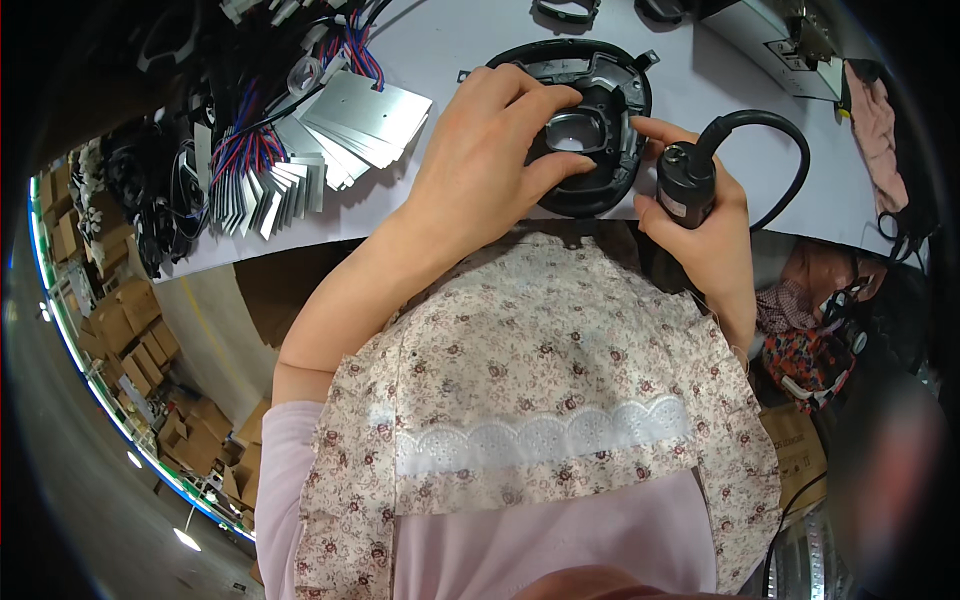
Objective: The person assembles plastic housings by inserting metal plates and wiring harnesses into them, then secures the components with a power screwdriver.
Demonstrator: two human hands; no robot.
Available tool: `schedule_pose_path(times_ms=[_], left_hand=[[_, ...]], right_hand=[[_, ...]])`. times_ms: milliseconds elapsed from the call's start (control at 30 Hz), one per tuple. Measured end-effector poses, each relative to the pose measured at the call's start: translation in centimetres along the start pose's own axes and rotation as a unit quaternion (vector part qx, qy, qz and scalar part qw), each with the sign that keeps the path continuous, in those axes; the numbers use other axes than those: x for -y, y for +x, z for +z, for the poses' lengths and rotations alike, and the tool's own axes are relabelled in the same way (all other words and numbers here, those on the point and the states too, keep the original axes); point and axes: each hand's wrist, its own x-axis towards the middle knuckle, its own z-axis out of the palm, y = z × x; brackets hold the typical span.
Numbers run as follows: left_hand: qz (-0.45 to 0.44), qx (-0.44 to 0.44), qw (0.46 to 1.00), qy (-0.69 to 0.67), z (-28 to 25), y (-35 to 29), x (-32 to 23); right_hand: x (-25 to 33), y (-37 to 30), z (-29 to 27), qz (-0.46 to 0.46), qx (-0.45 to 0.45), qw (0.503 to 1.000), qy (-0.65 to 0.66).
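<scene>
A black oval plastic housing (632,95) lies on the white table in front of me. Inside it sits a smaller black part with a shiny, rounded-square window (577,130). My left hand (490,140) reaches over the housing's left side, thumb and fingers curved around that inner part and gripping it. At the housing's right edge, my right hand (715,215) wraps around an upright black corded electric screwdriver (686,188). Its lower end is hidden, so I cannot see what the tip touches. The right index finger stretches toward the housing's rim.
Flat silver metal plates (370,115) with red and blue wires (245,150) are piled at the left. Black cables lie beyond them. The screwdriver's cord (800,150) loops to the right. A metal box (775,45) stands far right, near a pink cloth (873,135) and scissors (888,228).
</scene>
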Motion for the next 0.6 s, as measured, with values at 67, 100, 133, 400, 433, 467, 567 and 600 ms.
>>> schedule_pose_path(times_ms=[67,100,133,400,433,467,567,600], left_hand=[[-0.013,0.008,1.0,0.005,-0.03,0.0,0.03],[-0.013,0.009,1.0,0.005,0.01,0.06,0.12],[-0.009,0.004,1.0,0.0,0.1,0.07,0.2],[-0.003,-0.005,1.0,-0.007,0.05,-0.07,0.32],[-0.006,0.0,1.0,-0.006,0.01,-0.07,0.3],[-0.009,0.004,1.0,-0.004,-0.01,-0.1,0.24],[0.03,-0.028,0.999,0.002,0.34,-0.47,0.19],[0.029,-0.039,0.999,-0.002,0.09,-0.59,-0.03]], right_hand=[[0.02,0.13,0.02,-0.018,-0.004,1.0,-0.012],[0.15,0.15,0.0,-0.012,-0.003,1.0,-0.011],[0.22,0.11,0.02,-0.005,-0.001,1.0,-0.01],[0.01,0.04,0.25,-0.016,-0.001,1.0,-0.01],[-0.03,0.17,0.27,-0.024,-0.001,1.0,-0.017],[0.08,0.14,0.28,-0.029,0.001,0.999,-0.015],[0.45,-0.22,0.4,0.0,-0.005,1.0,0.01],[0.49,-0.24,0.39,0.007,-0.005,1.0,0.015]])
